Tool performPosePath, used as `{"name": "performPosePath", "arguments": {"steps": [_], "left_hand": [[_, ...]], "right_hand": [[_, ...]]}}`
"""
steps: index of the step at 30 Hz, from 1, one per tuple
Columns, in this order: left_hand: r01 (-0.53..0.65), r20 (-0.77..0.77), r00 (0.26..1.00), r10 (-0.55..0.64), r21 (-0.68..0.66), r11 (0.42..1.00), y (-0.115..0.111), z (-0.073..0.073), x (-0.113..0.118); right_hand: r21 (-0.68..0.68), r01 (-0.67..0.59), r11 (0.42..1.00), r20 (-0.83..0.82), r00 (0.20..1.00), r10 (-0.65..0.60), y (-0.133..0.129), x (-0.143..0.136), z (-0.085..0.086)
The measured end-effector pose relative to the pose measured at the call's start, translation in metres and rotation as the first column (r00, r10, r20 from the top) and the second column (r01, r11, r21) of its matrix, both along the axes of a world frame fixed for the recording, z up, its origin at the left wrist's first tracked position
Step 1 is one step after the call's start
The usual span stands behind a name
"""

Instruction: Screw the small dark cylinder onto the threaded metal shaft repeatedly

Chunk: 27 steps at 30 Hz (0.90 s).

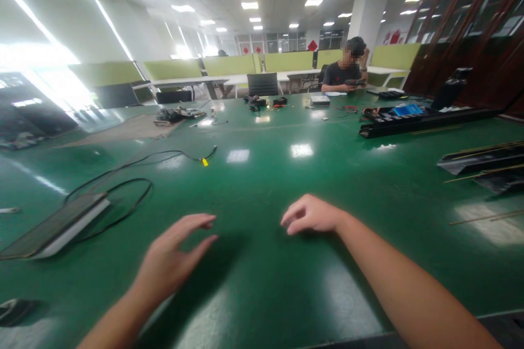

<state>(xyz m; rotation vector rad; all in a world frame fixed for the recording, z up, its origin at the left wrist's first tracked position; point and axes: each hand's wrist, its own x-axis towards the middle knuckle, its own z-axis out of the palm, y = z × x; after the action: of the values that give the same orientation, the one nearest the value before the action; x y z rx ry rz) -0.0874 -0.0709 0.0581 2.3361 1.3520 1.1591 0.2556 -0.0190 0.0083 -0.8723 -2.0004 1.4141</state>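
My left hand (174,259) is over the green table (254,185), its thumb and fingers apart with nothing between them. To the right, my right hand (313,214) is held just above the same surface, fingers curved and a gap showing between thumb and index finger; it holds nothing. A stretch of green tabletop separates the two hands. Nearest to my left hand is a black cable (141,199), which loops beside a flat grey device (61,226) at the left.
A yellow tag (205,162) hangs on a thin cable. Metal channels (483,158) and thin rods lie at the right. Farther back are a long black tray (429,121), a white box (320,101) and a pile of parts (178,114). A person (346,73) sits across the table.
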Motion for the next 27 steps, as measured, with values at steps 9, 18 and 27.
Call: {"name": "performPosePath", "arguments": {"steps": [9,18,27], "left_hand": [[0.546,0.085,0.838,-0.539,-0.096,0.833,0.028,-0.031,0.134],[0.468,0.197,0.876,-0.44,-0.132,0.874,0.011,-0.034,0.13],[0.002,0.546,0.833,0.09,-0.166,0.986,-0.001,-0.017,0.044]], "right_hand": [[-0.097,-0.109,0.989,0.005,0.994,0.11,0.005,0.017,-0.001],[-0.156,-0.21,0.965,-0.002,0.977,0.213,0.001,0.01,-0.001],[-0.245,-0.187,0.951,-0.103,0.981,0.166,0.001,0.007,-0.001]]}}
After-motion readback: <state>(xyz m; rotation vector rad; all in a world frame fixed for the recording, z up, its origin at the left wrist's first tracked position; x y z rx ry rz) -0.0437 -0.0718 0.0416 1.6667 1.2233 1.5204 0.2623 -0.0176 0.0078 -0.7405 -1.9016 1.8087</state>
